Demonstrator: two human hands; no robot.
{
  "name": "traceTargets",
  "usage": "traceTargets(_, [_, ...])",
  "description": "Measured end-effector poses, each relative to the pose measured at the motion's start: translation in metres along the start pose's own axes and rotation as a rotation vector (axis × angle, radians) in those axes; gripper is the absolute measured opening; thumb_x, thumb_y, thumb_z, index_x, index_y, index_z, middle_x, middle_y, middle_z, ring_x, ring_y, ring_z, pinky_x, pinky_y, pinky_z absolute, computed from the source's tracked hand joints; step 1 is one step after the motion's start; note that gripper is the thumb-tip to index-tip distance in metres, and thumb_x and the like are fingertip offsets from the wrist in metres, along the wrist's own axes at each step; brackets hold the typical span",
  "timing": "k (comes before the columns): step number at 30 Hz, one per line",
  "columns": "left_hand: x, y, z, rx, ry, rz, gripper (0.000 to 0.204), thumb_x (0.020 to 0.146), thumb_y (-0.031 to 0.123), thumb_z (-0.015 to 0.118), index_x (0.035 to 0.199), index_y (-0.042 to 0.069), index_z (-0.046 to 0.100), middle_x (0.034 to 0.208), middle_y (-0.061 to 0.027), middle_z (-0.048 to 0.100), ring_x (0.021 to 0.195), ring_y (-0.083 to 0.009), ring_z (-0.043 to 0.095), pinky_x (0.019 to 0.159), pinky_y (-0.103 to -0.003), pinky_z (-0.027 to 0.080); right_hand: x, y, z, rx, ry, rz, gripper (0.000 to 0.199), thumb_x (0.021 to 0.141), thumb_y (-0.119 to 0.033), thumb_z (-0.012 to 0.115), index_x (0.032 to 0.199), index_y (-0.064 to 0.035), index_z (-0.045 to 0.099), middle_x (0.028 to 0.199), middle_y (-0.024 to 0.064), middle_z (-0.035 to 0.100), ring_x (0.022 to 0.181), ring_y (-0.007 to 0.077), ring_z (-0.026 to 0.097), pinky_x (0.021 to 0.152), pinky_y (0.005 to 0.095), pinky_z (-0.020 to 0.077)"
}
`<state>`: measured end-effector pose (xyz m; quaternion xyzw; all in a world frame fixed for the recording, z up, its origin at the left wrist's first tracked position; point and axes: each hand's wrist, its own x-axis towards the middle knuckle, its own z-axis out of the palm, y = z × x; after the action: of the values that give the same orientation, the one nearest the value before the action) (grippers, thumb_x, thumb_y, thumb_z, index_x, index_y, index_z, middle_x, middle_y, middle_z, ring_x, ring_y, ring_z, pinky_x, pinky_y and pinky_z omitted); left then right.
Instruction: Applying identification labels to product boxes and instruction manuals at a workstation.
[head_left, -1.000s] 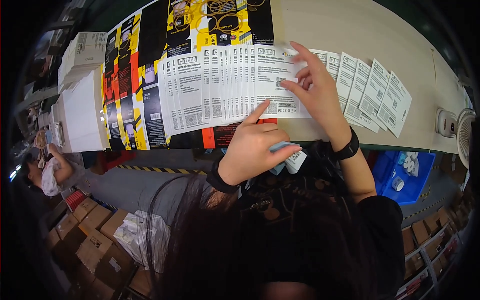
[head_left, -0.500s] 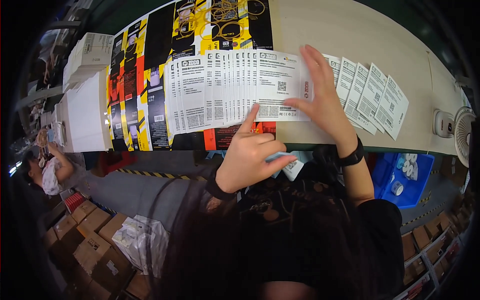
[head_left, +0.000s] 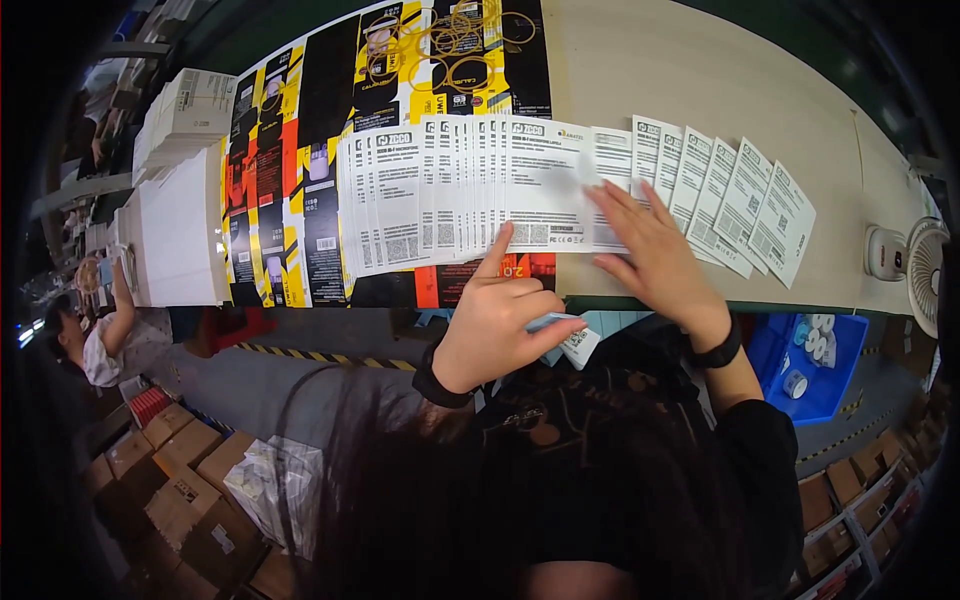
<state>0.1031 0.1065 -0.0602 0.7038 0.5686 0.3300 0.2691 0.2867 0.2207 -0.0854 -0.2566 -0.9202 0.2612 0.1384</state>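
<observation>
Cards (head_left: 545, 170) overlap left to right along table (head_left: 790, 80), long axes near-to-far, headings far; left hand (head_left: 505, 325) pinches label (head_left: 581, 348), forefinger on cards; right hand (head_left: 655, 260) flat over cards, fingers apart; open tabletop beyond.

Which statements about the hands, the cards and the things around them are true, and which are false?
1. The left hand holds a small piece of paper. True.
2. The right hand is clenched into a fist. False: its fingers are stretched out over the cards.
3. The cards sit in one square pile. False: they are spread in an overlapping row.
4. A white fan stands toward the right end of the tabletop. True.
5. The blue bin is on the tabletop. False: it is beyond the near edge.
</observation>
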Motion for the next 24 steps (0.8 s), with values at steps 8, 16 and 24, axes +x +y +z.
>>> traceTargets(8, [-0.001, -0.002, 0.001, -0.019, 0.004, -0.012, 0.018, 0.066, 0.021, 0.074, 0.063, 0.008, 0.062, 0.051, -0.0013, 0.053, 0.050, -0.0175, 0.055, 0.107, -0.048, 0.023, 0.010, -0.004, -0.005, 0.497, 0.187, 0.287, 0.028, 0.080, -0.008, 0.061, 0.108, -0.0015, 0.056, 0.106, 0.0094, 0.059, 0.097, 0.0194, 0.056, 0.086, 0.0308, 0.0416])
traceTargets(16, [-0.001, 0.000, 0.004, -0.010, 0.015, -0.014, 0.017, 0.065, 0.019, 0.075, 0.063, 0.008, 0.063, 0.051, -0.0008, 0.053, 0.049, -0.0168, 0.055, 0.107, -0.048, 0.023, 0.041, 0.009, 0.015, 1.134, 0.186, 0.567, 0.011, 0.082, -0.006, 0.061, 0.091, 0.0003, 0.060, 0.084, 0.0043, 0.063, 0.077, 0.0078, 0.059, 0.063, 0.0205, 0.0483])
traceTargets(24, [0.000, -0.002, 0.004, 0.013, -0.002, 0.004, 0.020, 0.070, 0.023, 0.073, 0.063, 0.008, 0.061, 0.051, -0.0005, 0.050, 0.050, -0.0167, 0.054, 0.107, -0.049, 0.022, 0.046, 0.012, 0.028, 1.200, 0.219, 0.574, 0.010, 0.082, -0.005, 0.061, 0.090, 0.0009, 0.060, 0.087, 0.0067, 0.064, 0.078, 0.0091, 0.060, 0.061, 0.0211, 0.0496])
